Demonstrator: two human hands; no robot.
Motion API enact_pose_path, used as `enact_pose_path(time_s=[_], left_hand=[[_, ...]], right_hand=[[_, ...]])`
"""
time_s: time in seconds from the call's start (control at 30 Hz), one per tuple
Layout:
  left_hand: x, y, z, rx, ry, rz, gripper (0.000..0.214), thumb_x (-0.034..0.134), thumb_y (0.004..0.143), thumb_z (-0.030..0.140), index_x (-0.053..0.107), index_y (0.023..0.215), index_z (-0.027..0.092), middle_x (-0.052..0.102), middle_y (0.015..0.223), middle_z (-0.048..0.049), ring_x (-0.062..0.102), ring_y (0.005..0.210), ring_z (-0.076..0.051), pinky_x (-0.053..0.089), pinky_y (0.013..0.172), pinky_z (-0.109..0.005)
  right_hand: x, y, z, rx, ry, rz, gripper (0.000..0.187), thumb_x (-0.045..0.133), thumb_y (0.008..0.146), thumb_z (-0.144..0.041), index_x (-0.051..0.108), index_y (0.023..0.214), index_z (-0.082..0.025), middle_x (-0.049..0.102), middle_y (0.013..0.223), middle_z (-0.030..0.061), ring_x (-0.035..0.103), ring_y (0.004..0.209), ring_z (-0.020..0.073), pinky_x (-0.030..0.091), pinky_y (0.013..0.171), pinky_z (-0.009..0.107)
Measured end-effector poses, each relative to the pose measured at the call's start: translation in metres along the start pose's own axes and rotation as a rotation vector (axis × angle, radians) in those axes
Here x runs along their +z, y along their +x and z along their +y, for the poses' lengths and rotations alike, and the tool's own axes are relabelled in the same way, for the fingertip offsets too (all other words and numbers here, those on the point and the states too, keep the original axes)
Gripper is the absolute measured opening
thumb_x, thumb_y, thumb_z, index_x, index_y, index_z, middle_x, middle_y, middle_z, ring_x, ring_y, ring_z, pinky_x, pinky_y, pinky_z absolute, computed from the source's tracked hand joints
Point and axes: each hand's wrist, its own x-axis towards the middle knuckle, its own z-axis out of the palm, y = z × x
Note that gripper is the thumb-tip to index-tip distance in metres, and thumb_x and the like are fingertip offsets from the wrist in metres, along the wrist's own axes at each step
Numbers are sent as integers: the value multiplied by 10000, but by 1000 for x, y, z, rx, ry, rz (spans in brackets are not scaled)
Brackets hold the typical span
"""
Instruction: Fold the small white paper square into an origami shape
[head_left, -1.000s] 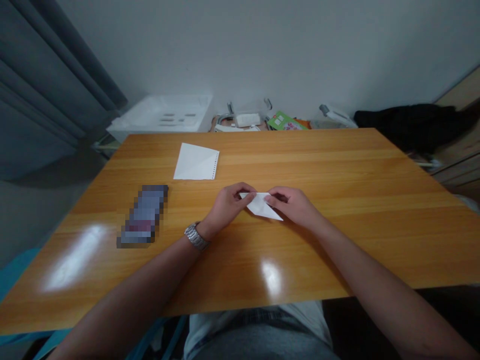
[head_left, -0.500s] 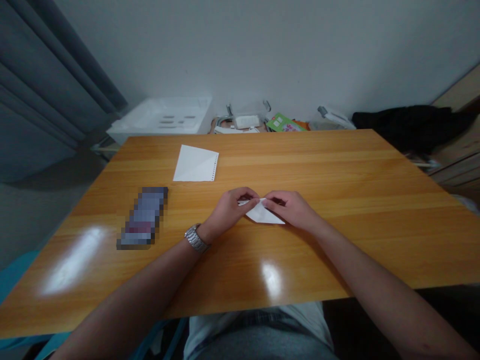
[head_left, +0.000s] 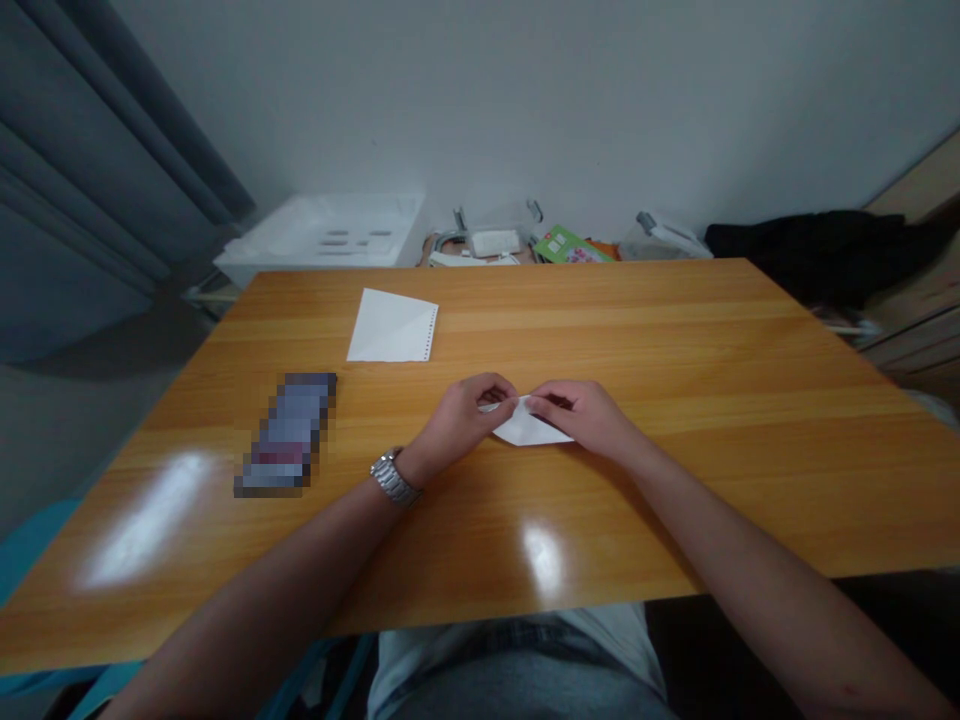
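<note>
A small folded piece of white paper [head_left: 525, 428] is between my two hands, a little above or on the wooden table; its exact height I cannot tell. My left hand [head_left: 466, 415] pinches its upper left part between thumb and fingers, and a metal watch [head_left: 394, 476] circles that wrist. From the other side, my right hand [head_left: 589, 418] grips the top edge with thumb and forefinger. The two thumbs almost meet at the paper's top. My hands cover its left end and part of its right side.
On the wooden table [head_left: 637, 320] lies a white perforated sheet [head_left: 394, 327], up and left of my hands. A pixelated phone-like object [head_left: 289, 435] rests at the left. Beyond the far edge are a white foam box [head_left: 337, 230], a green booklet [head_left: 566, 246] and dark cloth [head_left: 817, 250].
The folded paper's right corner has shifted slightly and is now partly behind my right hand. Both hands keep nearly the same place and hold.
</note>
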Motion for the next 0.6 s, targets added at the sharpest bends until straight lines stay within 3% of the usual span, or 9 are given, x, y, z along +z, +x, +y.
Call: enact_pose_path(time_s=[0.6], left_hand=[[-2,1,-1,-22,-18,-14,212,646,941,372,692,938,165,730,873,-53,662,779,-148,523,730,-256]], right_hand=[[-7,1,-1,13,-43,-31,379,603,948,-509,786,862,-189,765,817,38,666,754,198,430,657,283]])
